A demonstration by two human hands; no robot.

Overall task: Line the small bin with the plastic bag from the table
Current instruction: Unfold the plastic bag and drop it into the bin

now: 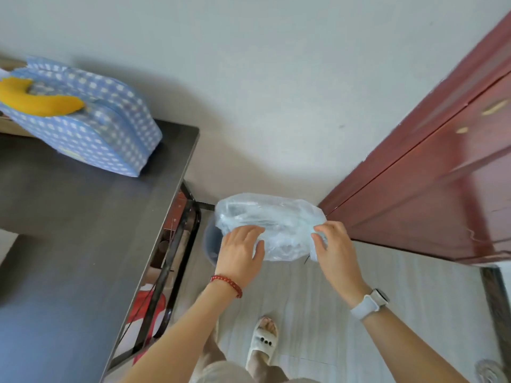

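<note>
A clear, crumpled plastic bag [273, 219] is spread between both my hands above the floor by the wall. My left hand [240, 250], with a red bead bracelet on the wrist, grips the bag's near left edge. My right hand [334, 244], with a white watch on the wrist, pinches the near right edge. The small grey bin [211, 241] stands on the floor under the bag; only a sliver of its left side shows beside my left hand, the rest is hidden by the bag and hands.
A dark table [83, 230] with a black metal frame fills the left, bearing a blue dotted bag [91, 125] with a yellow plush piece. A red-brown wooden door [431, 175] stands on the right. My foot in a white slipper [262, 338] rests on the pale floor.
</note>
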